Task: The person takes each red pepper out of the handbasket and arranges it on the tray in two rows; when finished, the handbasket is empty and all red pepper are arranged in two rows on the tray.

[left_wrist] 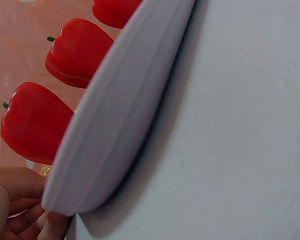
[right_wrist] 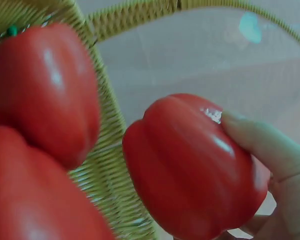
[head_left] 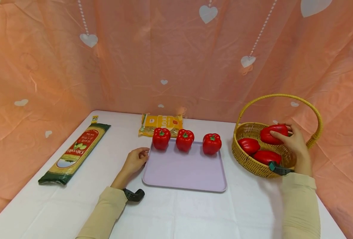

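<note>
My right hand (head_left: pixel 294 141) grips a red bell pepper (head_left: pixel 274 134) inside the wicker basket (head_left: pixel 239 156), with the thumb across its side. In the right wrist view this pepper (right_wrist: pixel 190 165) is tilted near the basket's woven wall. Two more red peppers (head_left: pixel 249 146) lie in the basket. My left hand (head_left: pixel 134 161) holds the left edge of a pale purple tray (head_left: pixel 183 169). The left wrist view shows its fingers (left_wrist: pixel 20 185) at the tray's rim, partly cut off by the frame. Three red bell peppers (head_left: pixel 184 140) stand in a row along the tray's far side.
A yellow food packet (head_left: pixel 148 124) lies behind the tray. To the left is a long green and tan packet (head_left: pixel 78 151). The basket's tall handle (head_left: pixel 279 95) arches over it. An orange curtain (head_left: pixel 176 56) hangs behind the white table (head_left: pixel 191 215).
</note>
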Demonstrator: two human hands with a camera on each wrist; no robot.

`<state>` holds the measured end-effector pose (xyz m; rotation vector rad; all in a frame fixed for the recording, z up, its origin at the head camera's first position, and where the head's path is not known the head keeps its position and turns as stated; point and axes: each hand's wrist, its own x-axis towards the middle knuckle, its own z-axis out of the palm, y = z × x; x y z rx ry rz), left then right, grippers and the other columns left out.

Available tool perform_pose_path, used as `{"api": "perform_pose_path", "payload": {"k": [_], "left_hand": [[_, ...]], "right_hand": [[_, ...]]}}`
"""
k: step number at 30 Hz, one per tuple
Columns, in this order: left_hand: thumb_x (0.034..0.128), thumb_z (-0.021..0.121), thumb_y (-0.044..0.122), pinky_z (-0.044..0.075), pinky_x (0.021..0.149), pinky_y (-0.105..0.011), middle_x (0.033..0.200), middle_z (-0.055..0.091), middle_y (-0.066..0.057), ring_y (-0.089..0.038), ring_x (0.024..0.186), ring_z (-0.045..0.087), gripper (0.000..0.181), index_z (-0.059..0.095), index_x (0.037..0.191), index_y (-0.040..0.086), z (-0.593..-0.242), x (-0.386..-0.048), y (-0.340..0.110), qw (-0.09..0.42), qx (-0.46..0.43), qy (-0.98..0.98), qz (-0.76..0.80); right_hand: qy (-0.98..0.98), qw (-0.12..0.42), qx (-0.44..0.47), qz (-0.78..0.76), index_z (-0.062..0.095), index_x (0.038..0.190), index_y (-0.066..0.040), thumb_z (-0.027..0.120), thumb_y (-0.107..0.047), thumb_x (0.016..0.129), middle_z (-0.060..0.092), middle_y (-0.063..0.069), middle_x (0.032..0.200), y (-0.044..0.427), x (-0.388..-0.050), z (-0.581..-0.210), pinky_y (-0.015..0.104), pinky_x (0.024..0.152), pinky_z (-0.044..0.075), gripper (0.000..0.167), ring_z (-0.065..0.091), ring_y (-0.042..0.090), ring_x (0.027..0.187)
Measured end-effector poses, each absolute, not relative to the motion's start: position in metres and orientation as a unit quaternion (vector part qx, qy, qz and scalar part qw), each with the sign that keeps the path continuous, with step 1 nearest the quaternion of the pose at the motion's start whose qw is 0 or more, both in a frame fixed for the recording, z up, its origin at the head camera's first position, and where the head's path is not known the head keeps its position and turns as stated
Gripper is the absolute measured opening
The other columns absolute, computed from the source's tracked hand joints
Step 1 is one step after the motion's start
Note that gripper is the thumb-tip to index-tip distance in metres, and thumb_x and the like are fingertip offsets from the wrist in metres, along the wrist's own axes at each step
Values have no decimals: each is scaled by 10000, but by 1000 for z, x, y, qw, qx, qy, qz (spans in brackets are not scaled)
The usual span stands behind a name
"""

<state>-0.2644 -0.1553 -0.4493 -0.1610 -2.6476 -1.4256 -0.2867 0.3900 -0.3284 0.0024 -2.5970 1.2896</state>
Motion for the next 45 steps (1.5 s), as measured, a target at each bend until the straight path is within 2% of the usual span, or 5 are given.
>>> {"api": "perform_pose_path", "payload": {"k": [5, 12, 33, 40, 45], "left_hand": [[823, 576, -45, 417, 556, -203, 845, 608, -126, -159, 685, 506, 301, 602, 1119, -89, -450, -265, -156, 68, -53, -878, -471], [828, 573, -40, 415, 549, -204, 847, 607, -128, -160, 682, 506, 302, 599, 1125, -91, -449, -264, -157, 62, -50, -879, -470], [819, 582, -34, 427, 540, -203, 840, 611, -128, -132, 655, 507, 305, 602, 1118, -89, -451, -265, -157, 65, -55, -873, -480], [815, 581, -36, 419, 542, -199, 833, 613, -125, -124, 654, 501, 306, 602, 1115, -91, -450, -265, -156, 68, -61, -873, -480], [814, 581, -44, 419, 535, -199, 822, 608, -132, -122, 643, 499, 300, 600, 1108, -101, -451, -265, -157, 69, -62, -872, -481]], "right_hand": [[-881, 136, 42, 451, 471, 1210, -278, 639, -261, 874, 446, -179, 1028, 378, -283, -313, 117, 640, 453, 377, 400, 80, 913], [-879, 145, 80, 447, 456, 1279, -180, 651, -183, 866, 481, -175, 1045, 349, -275, -302, 125, 658, 462, 457, 471, 56, 908], [-828, 131, 208, 503, 383, 1375, -95, 746, -31, 746, 426, 96, 1286, 236, -272, -316, 177, 735, 507, 729, 510, 181, 1012], [-832, 149, 205, 494, 384, 1356, -71, 810, -71, 664, 306, 87, 1437, 201, -275, -327, 443, 994, 379, 812, 356, 262, 1233], [-837, 156, 221, 476, 504, 1229, -43, 832, -115, 639, 210, 95, 1492, 178, -273, -332, 525, 991, 364, 678, 384, 305, 1212]]}}
